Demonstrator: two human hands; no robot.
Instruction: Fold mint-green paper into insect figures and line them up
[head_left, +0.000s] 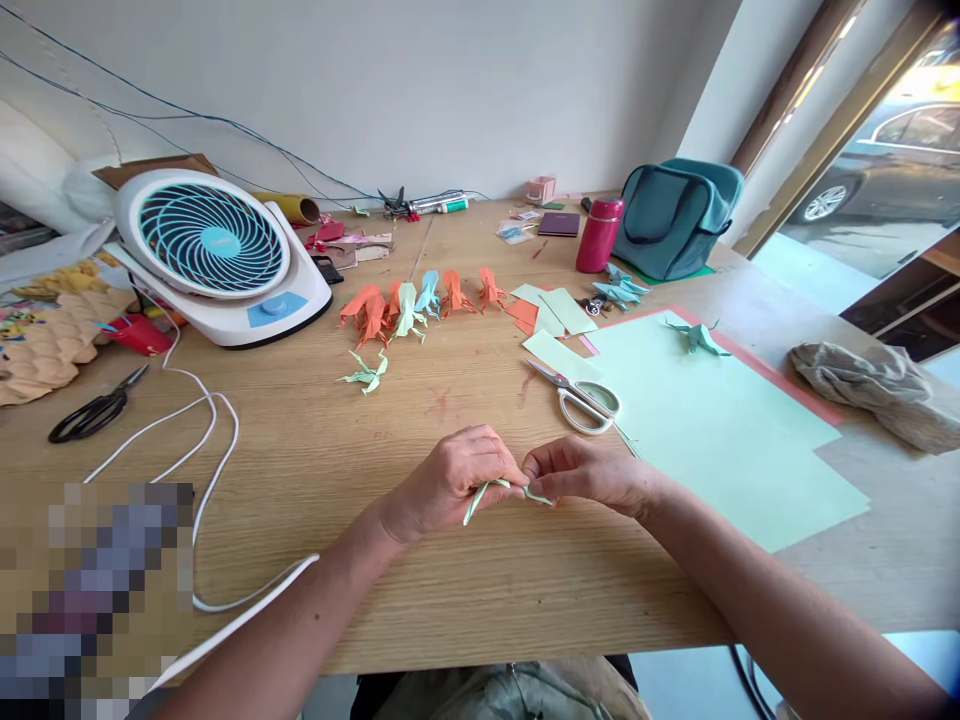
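One folded green paper (475,503) runs roughly sideways: the left hand (472,468) grips its bent body, the right hand (589,477) pinches its rightward tip.

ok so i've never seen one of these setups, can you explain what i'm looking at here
There is no machine here: these are a person's bare hands, and the single picture comes from a camera worn on that person's head, looking forward and down. The left hand and right hand meet low in the middle, their grip on a folded pale green paper piece. Beyond them on the wooden table is a row of folded paper figures in orange, pale green and blue. To the right lie white-handled scissors and large pale green paper; farther back, a pink bottle and a teal bag. At left are a white fan and black-handled scissors.
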